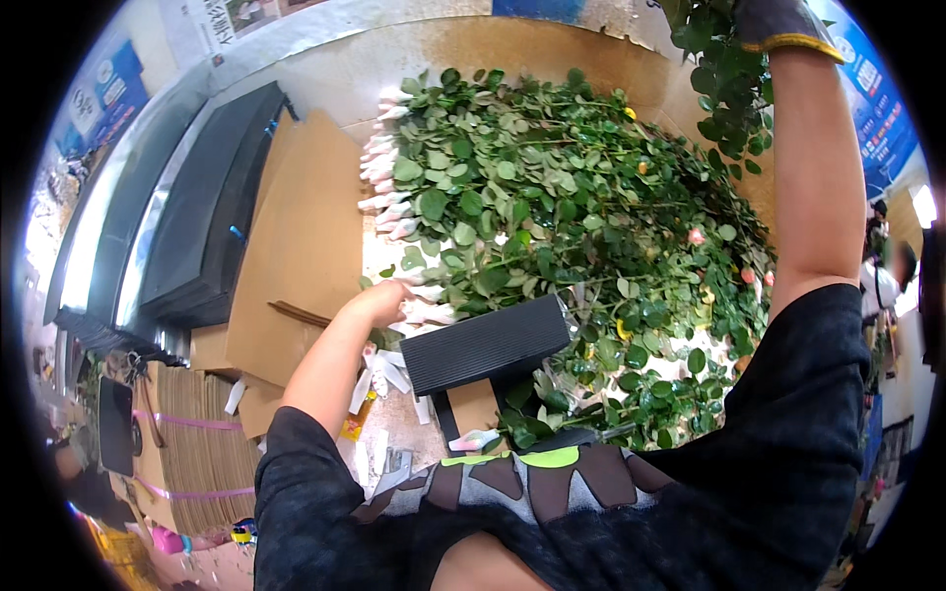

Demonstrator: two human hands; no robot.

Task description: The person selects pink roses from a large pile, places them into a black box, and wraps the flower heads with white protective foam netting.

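Down on the counter (325, 79) lies a heap of roses (572, 227), stems leafy, buds wrapped in white. Left hand (379, 300) rests at the heap's near edge, touching wrapped buds — fingers hidden, grip unclear. Right hand (778, 25), gloved, is raised high, clutching a leafy stem (724, 89).

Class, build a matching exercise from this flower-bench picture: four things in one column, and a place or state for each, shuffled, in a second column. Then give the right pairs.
Things
1. left hand
2. right hand
3. ribbed black block
4. flat cardboard sheets

Places or states
A. raised high, gloved, among leafy stems
B. lying left of the pile of roses
C. reaching to the white-wrapped buds at the pile's near edge
D. at the bench's near edge, in front of the pile

Pairs: 1-C, 2-A, 3-D, 4-B
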